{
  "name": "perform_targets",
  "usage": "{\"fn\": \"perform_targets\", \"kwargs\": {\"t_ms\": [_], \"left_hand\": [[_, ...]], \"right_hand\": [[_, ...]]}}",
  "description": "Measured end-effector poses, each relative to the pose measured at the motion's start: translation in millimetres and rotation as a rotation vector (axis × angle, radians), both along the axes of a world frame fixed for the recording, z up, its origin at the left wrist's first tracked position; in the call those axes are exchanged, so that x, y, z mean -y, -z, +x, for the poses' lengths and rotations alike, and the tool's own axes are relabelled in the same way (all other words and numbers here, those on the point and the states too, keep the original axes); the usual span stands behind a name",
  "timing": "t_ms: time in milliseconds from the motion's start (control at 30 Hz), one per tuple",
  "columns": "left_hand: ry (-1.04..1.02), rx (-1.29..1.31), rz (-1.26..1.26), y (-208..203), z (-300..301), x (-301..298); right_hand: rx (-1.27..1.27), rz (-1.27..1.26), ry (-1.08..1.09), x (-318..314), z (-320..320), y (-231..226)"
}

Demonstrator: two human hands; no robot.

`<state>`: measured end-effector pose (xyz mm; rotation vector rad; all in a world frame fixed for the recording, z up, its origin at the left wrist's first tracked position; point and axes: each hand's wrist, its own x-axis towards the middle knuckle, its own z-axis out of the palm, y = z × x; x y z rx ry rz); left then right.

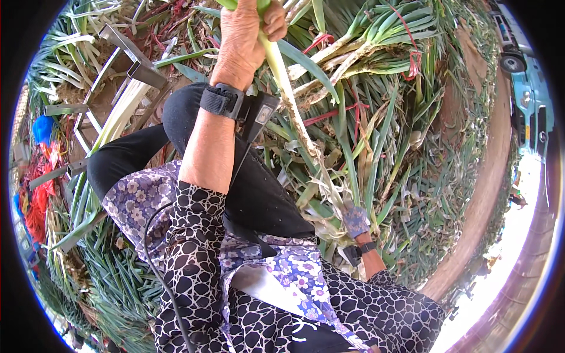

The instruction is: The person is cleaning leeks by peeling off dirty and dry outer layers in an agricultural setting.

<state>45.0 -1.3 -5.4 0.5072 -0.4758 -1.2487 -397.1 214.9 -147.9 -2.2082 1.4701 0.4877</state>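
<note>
A long green onion [286,94] runs slantwise across the middle of the view, its white shank streaked with brown, dry skin. Near the top edge my bare left hand [244,44] is closed around its upper, green part. At the other end, low on the right, my right hand [355,220] wears a grey-blue glove and is closed at the onion's lower end, among pale loose skins [329,226]. The right fingertips are partly hidden. Just beyond the shank lie other onions [359,47] with dirty stalks and red ties.
Cut leaves and peelings [435,194] cover the ground on the right. A metal frame [147,73] holding pale stalks stands left of my knee. Red strings [40,200] hang at the far left. A curved dirt strip [477,212] separates the leaves from a blue vehicle [532,106].
</note>
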Motion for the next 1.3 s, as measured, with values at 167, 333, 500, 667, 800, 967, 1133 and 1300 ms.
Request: {"fn": "perform_targets", "kwargs": {"t_ms": [167,333,500,667,800,967,1133,1300], "left_hand": [[-0.182,0.03,0.043,-13.0,-12.7,1.1],[-0.132,0.102,0.113,-8.4,-19.5,1.1],[-0.052,0.174,0.031,8.5,-19.3,3.8],[-0.017,0.104,0.021,10.8,-21.2,8.0],[-0.066,0.132,0.139,14.6,-16.3,10.3],[-0.018,0.17,0.105,17.0,-20.7,8.7],[-0.154,0.184,0.092,16.7,-20.9,11.6],[-0.169,0.193,0.082,7.0,-19.6,8.3]], "right_hand": [[-0.377,0.329,0.121,-27.9,-88.1,37.4],[0.412,-0.237,0.144,96.1,64.7,-38.6],[0.843,-0.478,0.075,178.2,217.3,-112.2],[0.959,-0.549,-0.112,214.3,251.3,-90.5],[0.886,-0.623,-0.173,213.0,253.9,-88.0],[0.981,-0.495,-0.155,204.3,246.5,-85.4],[1.226,-0.019,0.36,162.5,223.7,-124.7],[1.239,0.723,0.364,119.3,164.5,-102.9]]}}
